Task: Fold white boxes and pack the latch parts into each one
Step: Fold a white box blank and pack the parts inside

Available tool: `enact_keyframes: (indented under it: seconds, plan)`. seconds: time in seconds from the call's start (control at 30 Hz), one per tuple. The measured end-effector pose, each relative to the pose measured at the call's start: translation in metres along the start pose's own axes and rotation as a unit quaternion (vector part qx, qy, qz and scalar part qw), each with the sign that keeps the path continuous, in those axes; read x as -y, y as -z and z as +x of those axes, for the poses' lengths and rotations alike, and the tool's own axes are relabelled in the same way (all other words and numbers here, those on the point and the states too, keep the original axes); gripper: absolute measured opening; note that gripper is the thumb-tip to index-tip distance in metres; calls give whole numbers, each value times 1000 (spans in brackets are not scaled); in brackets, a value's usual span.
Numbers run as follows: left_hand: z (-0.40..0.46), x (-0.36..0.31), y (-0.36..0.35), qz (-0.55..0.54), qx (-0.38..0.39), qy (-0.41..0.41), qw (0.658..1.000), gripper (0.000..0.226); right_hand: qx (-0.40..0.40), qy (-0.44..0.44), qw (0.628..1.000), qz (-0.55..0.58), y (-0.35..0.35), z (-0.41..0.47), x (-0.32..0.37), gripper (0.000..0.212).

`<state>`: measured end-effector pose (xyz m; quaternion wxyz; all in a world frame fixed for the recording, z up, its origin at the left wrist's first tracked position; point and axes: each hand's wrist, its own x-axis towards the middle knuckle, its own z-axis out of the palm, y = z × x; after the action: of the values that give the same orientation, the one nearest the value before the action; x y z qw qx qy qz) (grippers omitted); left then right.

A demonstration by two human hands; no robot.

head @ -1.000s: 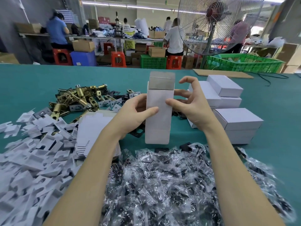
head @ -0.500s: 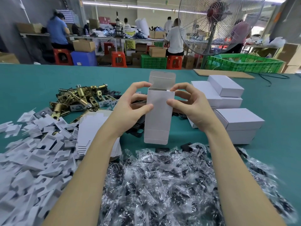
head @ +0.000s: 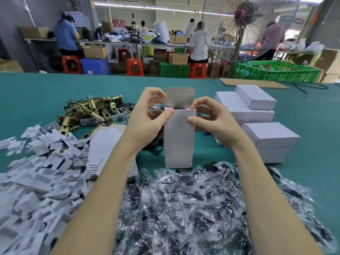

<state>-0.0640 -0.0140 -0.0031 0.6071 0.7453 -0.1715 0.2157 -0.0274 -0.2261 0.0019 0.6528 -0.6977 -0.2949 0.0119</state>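
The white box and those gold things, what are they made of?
White box: looks like thin matte cardboard, with creased edges and a greyish inside on its raised flap. Gold latch parts: probably metal with a shiny brass-coloured finish, since they glint.

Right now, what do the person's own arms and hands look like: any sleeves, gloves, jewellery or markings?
Both forearms are bare up to the bottom edge of the picture; no sleeve shows. The left hand and right hand wear no gloves, and no rings, watch, wristband or tape can be seen. Fingernails look short and unpainted. No marks or tattoos are visible on the arms.
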Motion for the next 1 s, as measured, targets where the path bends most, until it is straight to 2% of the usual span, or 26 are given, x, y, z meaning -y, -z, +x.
enact_keyframes:
  seconds: [0.07,0.1,0.2,0.3,0.43,0.57,0.63,0.73,0.77,0.83,0.97,1.0]
  plan:
    - [1,-1,2,-55,23,32,998,52,2,0,1000,5,1,0,0,23]
    - [2,-1,3,-72,32,51,996,57,5,1,1000,6,1,-1,1,23]
    - [2,-3,5,-101,66,93,988,39,14,2,1000,10,1,-1,2,23]
    - [3,-8,1,-122,45,131,983,22,20,0,1000,10,0,-1,3,23]
    - [5,-11,-4,-130,3,120,984,32,26,1,1000,-1,0,0,3,22]
    - [3,-16,-4,-126,5,112,986,38,25,4,1000,13,-1,0,3,23]
    - [3,-17,-2,-110,15,107,988,35,22,4,1000,20,-2,0,2,24]
    - [2,-19,0,-99,46,108,988,14,18,-1,999,27,-1,-1,2,23]
    - [3,-20,1,-100,53,112,987,14,16,-2,1000,27,-1,-1,3,23]
    - [4,-20,1,-99,39,112,988,16,15,-3,1000,24,-2,0,4,22]
    - [4,-20,-1,-102,18,100,990,2,14,3,999,33,-2,1,9,20]
    - [4,-20,-1,-100,13,99,990,8,19,2,999,42,-1,1,12,20]
